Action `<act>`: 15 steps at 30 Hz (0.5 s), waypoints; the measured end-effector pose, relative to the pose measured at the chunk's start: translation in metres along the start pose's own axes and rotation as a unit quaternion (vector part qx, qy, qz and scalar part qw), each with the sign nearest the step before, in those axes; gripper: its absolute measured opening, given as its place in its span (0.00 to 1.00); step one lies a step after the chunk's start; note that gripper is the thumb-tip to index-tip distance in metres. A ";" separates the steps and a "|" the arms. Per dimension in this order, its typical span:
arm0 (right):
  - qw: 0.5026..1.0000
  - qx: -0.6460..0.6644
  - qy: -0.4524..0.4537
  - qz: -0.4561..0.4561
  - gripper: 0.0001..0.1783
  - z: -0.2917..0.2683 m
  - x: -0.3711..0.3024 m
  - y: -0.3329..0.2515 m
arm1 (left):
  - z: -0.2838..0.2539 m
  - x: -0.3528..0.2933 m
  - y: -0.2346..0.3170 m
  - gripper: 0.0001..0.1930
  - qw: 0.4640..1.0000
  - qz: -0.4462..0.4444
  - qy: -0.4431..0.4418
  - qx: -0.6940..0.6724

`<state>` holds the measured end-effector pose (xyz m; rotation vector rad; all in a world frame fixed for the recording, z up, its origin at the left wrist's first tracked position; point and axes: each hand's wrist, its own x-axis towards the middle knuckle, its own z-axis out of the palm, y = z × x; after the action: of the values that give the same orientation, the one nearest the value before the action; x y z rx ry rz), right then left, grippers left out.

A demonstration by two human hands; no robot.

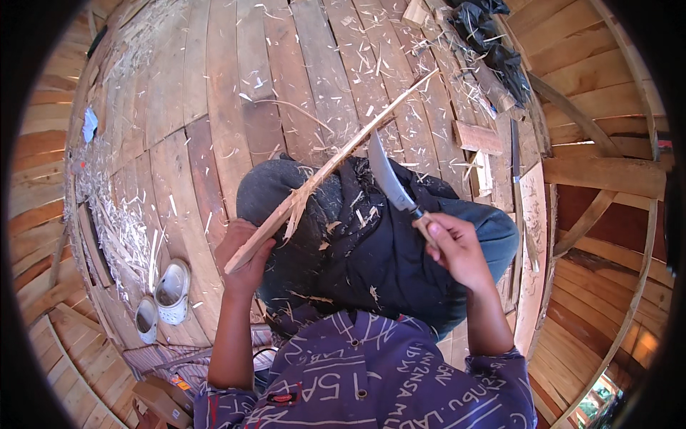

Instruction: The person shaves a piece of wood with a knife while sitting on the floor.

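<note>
My left hand is closed round the thick near end of a long pale wooden stick. The stick slants up and away to the right across my lap and tapers to a thin far end. Curled shavings hang from its side near the middle of the thick half. In my right hand is the wooden handle of a knife with a broad curved blade. Its tip points away from me, close to the stick's right side; whether they touch I cannot tell. A dark cloth covers my crossed legs, with shavings on it.
Wood shavings lie scattered over the plank floor, heaped at the left. Light clogs sit at the lower left. Wood blocks and black plastic lie along the right side. Plank walls rise on both sides.
</note>
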<state>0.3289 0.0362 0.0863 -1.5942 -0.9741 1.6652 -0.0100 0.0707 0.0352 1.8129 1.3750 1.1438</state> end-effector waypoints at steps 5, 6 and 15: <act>0.989 -0.015 0.142 -0.024 0.15 -0.005 -0.001 0.001 | -0.002 0.001 -0.005 0.09 0.999 -0.045 0.009 -0.028; 0.984 -0.016 0.166 -0.056 0.14 -0.004 -0.003 0.004 | -0.004 0.002 -0.005 0.08 0.999 -0.042 0.000 -0.030; 0.944 -0.129 0.228 -0.198 0.12 0.024 0.019 0.012 | 0.005 -0.001 0.008 0.09 0.998 -0.052 0.047 -0.009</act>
<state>0.3042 0.0436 0.0661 -1.7052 -1.1961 0.8703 -0.0017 0.0674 0.0393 1.6732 1.4886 1.1955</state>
